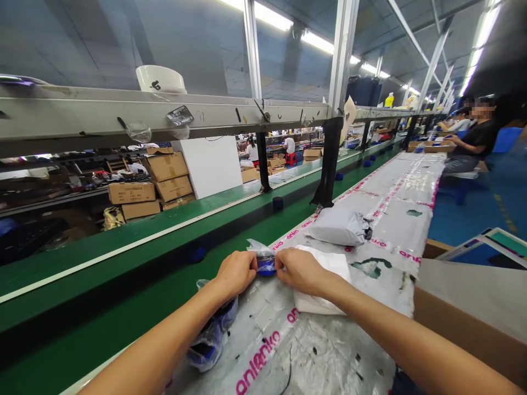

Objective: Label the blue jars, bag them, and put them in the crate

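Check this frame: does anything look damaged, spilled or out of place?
The printed plastic cover looks damaged: a ragged green patch, apparently a tear, shows to the right of the right hand. Small dark scraps also litter its near end.

Your left hand (237, 272) and right hand (300, 269) pinch a blue item (266, 265) in clear plastic. Bagged blue pieces (207, 346) lie nearer you than the grip; a white package (338, 227) sits beyond your right hand, a green conveyor (123, 312) leftward.
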Action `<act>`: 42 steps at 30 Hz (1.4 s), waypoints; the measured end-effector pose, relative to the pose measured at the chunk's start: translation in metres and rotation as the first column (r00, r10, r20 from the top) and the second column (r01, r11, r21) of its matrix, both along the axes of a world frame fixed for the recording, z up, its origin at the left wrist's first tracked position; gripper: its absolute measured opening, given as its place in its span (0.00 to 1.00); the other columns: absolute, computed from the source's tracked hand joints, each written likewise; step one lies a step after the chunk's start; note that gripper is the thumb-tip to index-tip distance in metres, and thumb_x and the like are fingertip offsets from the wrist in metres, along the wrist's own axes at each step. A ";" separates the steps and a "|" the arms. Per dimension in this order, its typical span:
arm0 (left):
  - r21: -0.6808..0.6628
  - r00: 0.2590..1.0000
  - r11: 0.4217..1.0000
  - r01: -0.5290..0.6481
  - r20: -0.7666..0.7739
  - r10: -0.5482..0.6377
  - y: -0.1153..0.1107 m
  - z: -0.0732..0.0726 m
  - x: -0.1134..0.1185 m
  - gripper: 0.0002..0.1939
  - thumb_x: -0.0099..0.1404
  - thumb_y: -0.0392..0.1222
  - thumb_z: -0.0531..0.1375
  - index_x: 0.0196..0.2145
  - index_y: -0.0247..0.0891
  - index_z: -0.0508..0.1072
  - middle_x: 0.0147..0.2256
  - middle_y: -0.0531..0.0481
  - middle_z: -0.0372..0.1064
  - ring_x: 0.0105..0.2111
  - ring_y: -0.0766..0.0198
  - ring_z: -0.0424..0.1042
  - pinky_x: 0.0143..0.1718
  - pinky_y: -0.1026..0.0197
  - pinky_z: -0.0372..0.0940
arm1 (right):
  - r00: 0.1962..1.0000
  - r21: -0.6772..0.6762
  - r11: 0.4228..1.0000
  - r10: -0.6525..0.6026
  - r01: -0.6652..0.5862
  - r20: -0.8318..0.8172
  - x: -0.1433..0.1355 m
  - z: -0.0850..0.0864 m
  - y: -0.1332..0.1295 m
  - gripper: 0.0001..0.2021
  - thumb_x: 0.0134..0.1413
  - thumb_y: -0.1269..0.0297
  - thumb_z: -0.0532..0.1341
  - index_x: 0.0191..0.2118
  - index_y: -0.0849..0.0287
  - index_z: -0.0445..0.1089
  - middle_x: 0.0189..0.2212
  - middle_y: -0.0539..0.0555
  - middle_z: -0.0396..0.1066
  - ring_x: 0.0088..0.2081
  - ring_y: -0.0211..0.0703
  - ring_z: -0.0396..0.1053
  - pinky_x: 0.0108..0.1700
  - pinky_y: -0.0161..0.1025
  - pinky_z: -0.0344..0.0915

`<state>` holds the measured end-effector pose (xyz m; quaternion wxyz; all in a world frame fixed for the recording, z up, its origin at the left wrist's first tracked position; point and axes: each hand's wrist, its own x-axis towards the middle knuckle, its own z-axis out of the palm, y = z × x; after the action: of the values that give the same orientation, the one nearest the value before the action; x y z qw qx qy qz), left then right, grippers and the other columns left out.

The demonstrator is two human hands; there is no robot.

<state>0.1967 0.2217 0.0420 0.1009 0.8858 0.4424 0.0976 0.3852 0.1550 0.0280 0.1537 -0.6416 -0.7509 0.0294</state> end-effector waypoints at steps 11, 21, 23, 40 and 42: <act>-0.062 0.995 0.998 -0.022 0.091 0.028 -0.002 -0.005 0.005 0.09 0.52 0.29 0.57 0.27 0.41 0.73 0.28 0.52 0.73 0.31 0.60 0.71 0.30 0.62 0.55 | 0.976 0.001 0.998 -0.063 0.065 -0.211 -0.012 -0.012 0.001 0.04 0.52 0.71 0.59 0.30 0.59 0.72 0.30 0.55 0.75 0.34 0.45 0.70 0.33 0.36 0.55; -0.415 0.940 0.908 0.057 0.328 0.091 0.008 -0.004 -0.001 0.05 0.57 0.38 0.60 0.27 0.38 0.66 0.23 0.54 0.70 0.24 0.65 0.68 0.25 0.66 0.59 | 0.583 -0.249 0.969 -0.203 0.001 -0.786 0.000 -0.002 0.022 0.07 0.48 0.63 0.55 0.22 0.57 0.59 0.19 0.47 0.59 0.23 0.36 0.58 0.25 0.33 0.52; -0.481 0.923 0.874 0.073 0.365 0.124 0.006 -0.003 -0.001 0.06 0.58 0.40 0.59 0.27 0.39 0.65 0.23 0.52 0.71 0.22 0.65 0.69 0.24 0.65 0.61 | 0.472 -0.273 0.961 -0.220 -0.046 -0.853 0.000 0.000 0.022 0.09 0.47 0.60 0.56 0.23 0.56 0.57 0.20 0.46 0.58 0.23 0.35 0.57 0.25 0.32 0.54; -0.390 0.846 0.917 -0.082 0.459 0.271 -0.007 0.030 -0.012 0.02 0.49 0.34 0.60 0.24 0.38 0.69 0.20 0.51 0.73 0.21 0.63 0.73 0.20 0.66 0.62 | 0.554 -0.137 0.987 -0.158 0.079 -0.817 0.003 0.038 0.006 0.06 0.46 0.63 0.61 0.24 0.58 0.66 0.23 0.49 0.67 0.27 0.39 0.65 0.26 0.34 0.56; -0.401 0.848 0.912 -0.090 0.449 0.281 -0.010 0.029 -0.015 0.02 0.49 0.35 0.60 0.24 0.38 0.69 0.19 0.52 0.72 0.20 0.63 0.72 0.19 0.67 0.60 | 0.646 -0.069 0.990 -0.135 0.126 -0.751 0.001 0.037 -0.001 0.06 0.47 0.65 0.61 0.23 0.58 0.67 0.21 0.49 0.67 0.27 0.41 0.65 0.28 0.35 0.56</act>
<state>0.1818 0.2117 0.0709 0.3638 0.7482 0.4965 0.2477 0.3862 0.1544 0.0647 0.4494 -0.6247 -0.5713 0.2852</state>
